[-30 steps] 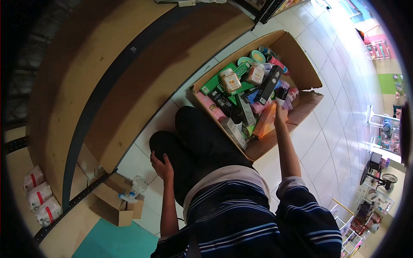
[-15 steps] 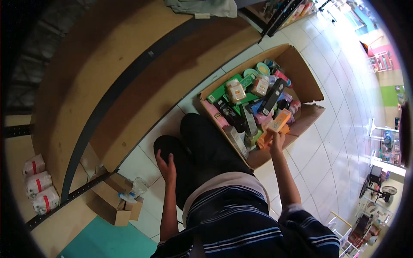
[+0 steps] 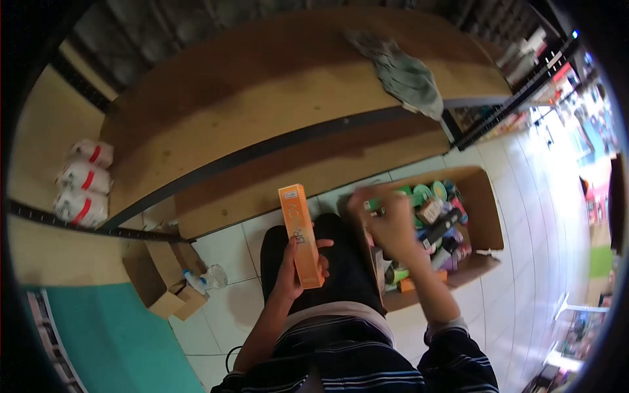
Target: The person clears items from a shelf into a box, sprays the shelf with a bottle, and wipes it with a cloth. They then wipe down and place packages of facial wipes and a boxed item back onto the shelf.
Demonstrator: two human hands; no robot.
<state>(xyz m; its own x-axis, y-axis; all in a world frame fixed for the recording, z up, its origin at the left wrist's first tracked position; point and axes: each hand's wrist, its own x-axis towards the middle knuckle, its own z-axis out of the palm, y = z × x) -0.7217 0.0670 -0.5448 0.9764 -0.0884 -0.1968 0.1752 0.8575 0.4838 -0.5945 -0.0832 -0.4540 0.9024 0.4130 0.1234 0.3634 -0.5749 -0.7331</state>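
In my left hand (image 3: 286, 272) is a long orange box (image 3: 300, 229) with dark lettering, held upright over my lap with the fingers wrapped round its lower half. My right hand (image 3: 388, 226) is smeared by motion above the left side of a big cardboard carton (image 3: 486, 206), and its fingers cannot be made out. Inside the carton are several packed goods: a black box (image 3: 443, 225), a jar with a pale label (image 3: 429, 212), round green-lidded tubs (image 3: 437, 190) and another orange box (image 3: 419, 281). My right hand and forearm hide part of them.
A wooden shelf (image 3: 262, 131) with a dark metal edge runs across in front, bearing a grey cloth (image 3: 406, 78). White packs with red bands (image 3: 85, 177) are stacked at the left. A small open carton (image 3: 154, 275) and a clear plastic container (image 3: 216, 276) stand on the tiled floor.
The orange box has passed from my right hand to my left hand, above my lap. My right hand has moved left over the carton. The view has turned, showing more shelf.
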